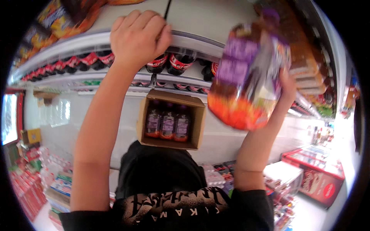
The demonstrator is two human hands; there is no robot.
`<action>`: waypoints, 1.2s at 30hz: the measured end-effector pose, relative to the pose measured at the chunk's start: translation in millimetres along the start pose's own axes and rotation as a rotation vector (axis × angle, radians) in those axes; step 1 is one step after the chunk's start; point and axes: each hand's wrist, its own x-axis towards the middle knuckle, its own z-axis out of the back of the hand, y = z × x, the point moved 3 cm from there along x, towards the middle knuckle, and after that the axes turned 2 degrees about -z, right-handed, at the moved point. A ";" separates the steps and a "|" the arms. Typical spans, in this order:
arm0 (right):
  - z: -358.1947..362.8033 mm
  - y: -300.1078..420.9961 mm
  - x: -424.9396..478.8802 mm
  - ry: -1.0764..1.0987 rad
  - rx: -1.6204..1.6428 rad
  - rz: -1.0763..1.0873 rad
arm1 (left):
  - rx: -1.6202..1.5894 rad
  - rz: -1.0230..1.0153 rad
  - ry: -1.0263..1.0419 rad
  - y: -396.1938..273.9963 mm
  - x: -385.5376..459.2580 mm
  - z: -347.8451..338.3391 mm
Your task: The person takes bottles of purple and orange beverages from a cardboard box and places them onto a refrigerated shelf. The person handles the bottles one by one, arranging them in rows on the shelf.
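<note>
My left hand (140, 37) rests with curled fingers at the front edge of a white store shelf (196, 39); whether it grips anything there does not show. Raised at the right, my right hand (287, 83) holds a large plastic drink bottle (245, 78) with a purple cap, purple label and orange-red base, blurred. Below, between my forearms, an open cardboard box (201, 124) contains several smaller-looking bottles (167, 124) with purple and orange-red labels, standing in a row.
Cola bottles (180, 62) with red labels line the shelf beneath. Snack packages (57, 23) are at the upper left. More packed goods (57, 184) stand on the floor at the lower left. A red chest freezer (321, 179) is at the lower right.
</note>
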 end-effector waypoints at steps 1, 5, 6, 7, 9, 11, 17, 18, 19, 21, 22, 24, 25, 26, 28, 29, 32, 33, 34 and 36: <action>0.2 5.7 15.3 0.021 0.005 0.043 | 0.016 -0.004 0.007 1.2 0.2 1.2; 1.1 19.4 67.8 0.080 -0.001 0.216 | 0.074 -0.023 0.050 4.9 -1.6 -0.8; 1.9 21.6 76.9 0.079 -0.007 0.275 | 0.078 -0.037 0.056 4.0 -0.4 0.4; 0.1 20.7 87.8 0.085 -0.009 0.331 | 0.089 -0.045 0.061 6.0 -0.6 3.3; 13.6 28.1 97.8 0.023 -0.108 0.512 | 0.063 -0.048 0.063 0.0 2.0 -6.0; 17.1 24.1 103.3 -0.063 -0.270 0.556 | 0.076 -0.089 0.030 2.7 -0.8 -6.1; 48.6 13.1 137.9 -0.007 -0.511 0.741 | 0.066 -0.109 -0.035 2.6 -0.2 -9.8; 48.4 15.2 135.9 -0.030 -0.620 0.770 | 0.068 -0.113 -0.020 2.5 0.9 -9.6; 50.2 15.4 132.9 -0.151 -0.778 0.757 | 0.069 -0.113 -0.016 2.3 1.0 -10.7; 47.7 11.5 124.1 -0.401 -1.089 0.711 | 0.068 -0.115 -0.006 1.5 0.3 -14.2; 41.1 2.1 121.1 -0.493 -1.163 0.801 | 0.091 -0.130 -0.010 2.1 -1.2 -10.8; 27.8 -5.0 90.3 -0.551 -1.218 0.882 | 0.106 -0.112 -0.001 3.4 -1.8 -3.4; 25.4 -2.8 71.7 -0.529 -1.185 0.975 | 0.102 -0.106 0.003 2.1 -0.3 -3.7; 22.9 -1.0 52.9 -0.503 -1.157 1.066 | 0.085 -0.104 -0.002 0.5 0.1 -4.1; 31.9 -4.7 34.3 -0.387 -1.365 1.076 | 0.057 -0.109 -0.010 -2.4 2.4 -5.4; 34.3 -11.0 29.5 -0.324 -1.467 1.079 | 0.024 -0.095 -0.007 -2.8 3.8 -5.0; 45.5 -48.7 37.3 -0.299 -1.551 0.989 | -0.050 0.098 0.139 6.6 4.6 0.3; 47.3 -54.6 40.0 -0.293 -1.623 0.983 | -0.117 0.196 0.160 3.5 9.7 2.9; 48.7 -56.5 41.0 -0.344 -1.569 1.057 | -0.184 0.295 0.182 0.1 17.2 4.9; 48.2 -57.1 42.1 -0.435 -1.451 1.201 | -0.213 0.277 0.268 -15.3 46.5 8.0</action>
